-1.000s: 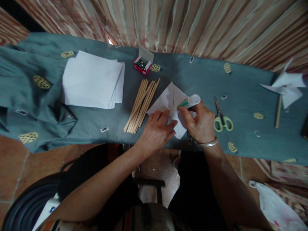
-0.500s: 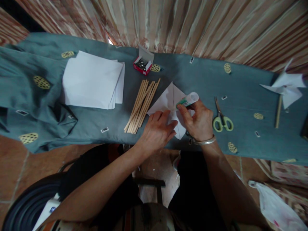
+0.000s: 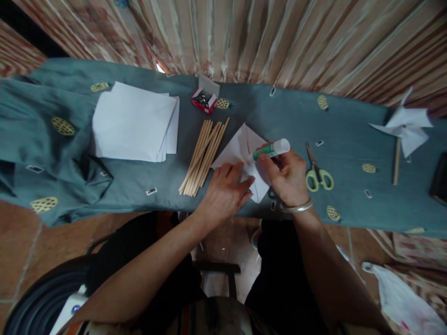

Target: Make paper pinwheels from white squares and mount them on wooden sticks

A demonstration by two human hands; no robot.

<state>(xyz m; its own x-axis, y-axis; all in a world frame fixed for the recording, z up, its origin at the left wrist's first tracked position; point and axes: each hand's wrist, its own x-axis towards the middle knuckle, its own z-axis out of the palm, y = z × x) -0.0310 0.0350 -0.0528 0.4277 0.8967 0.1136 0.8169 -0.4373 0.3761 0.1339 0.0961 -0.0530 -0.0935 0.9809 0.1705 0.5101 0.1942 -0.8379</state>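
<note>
A square of white paper (image 3: 232, 148) with crease or cut lines toward its middle lies in front of me on the cloth. My left hand (image 3: 225, 188) rests on its lower left part, fingers apart and pressing it down. In my right hand (image 3: 288, 177) is a green and white glue stick (image 3: 272, 149), held slanted over the paper's centre with its lower end close to the surface. Whether the tip touches the paper I cannot tell. A bundle of thin wooden sticks (image 3: 203, 158) lies just left of the paper.
Green-handled scissors (image 3: 318, 174) lie right of my right hand. A finished paper pinwheel (image 3: 405, 125) on a stick is at far right. Stacked white paper (image 3: 134, 123) sits at left; a small red box (image 3: 205, 98) of metal pins stands open behind the sticks. A patterned tablecloth (image 3: 335, 139) covers the table.
The glue stick has tipped lower, lying more level in my right hand. My left hand stays on the paper. The whole view has shifted slightly.
</note>
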